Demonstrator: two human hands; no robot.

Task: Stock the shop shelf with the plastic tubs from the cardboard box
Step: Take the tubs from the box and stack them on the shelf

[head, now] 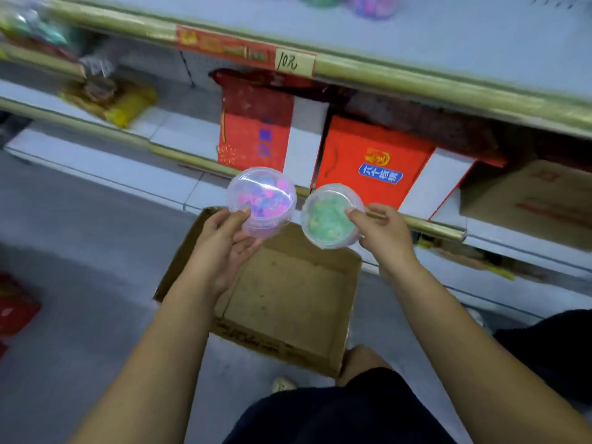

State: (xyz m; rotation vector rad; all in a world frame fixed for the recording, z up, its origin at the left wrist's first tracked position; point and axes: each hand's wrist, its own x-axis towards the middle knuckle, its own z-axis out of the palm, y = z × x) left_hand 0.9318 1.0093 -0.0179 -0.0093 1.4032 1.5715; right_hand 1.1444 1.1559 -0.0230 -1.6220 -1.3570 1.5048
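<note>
My left hand (224,241) grips a clear round plastic tub with pink and purple contents (261,198), thumb on its lid. My right hand (381,232) holds a second clear tub with green contents (330,216), thumb on the lid. Both tubs are held side by side, slightly apart, above the far end of an open cardboard box (282,344) on the floor. The box's visible inside shows only its bare brown bottom. The white upper shelf (448,36) with a gold front rail runs across the top; blurred colourful tubs (371,4) stand on it.
A red price label reading 10 (246,51) sits on the upper rail. Red gift boxes (371,165) and a brown carton (531,200) fill the lower shelf. Yellow packets (112,97) lie at left. Red packs (12,306) rest on the grey floor. My knees are at the bottom.
</note>
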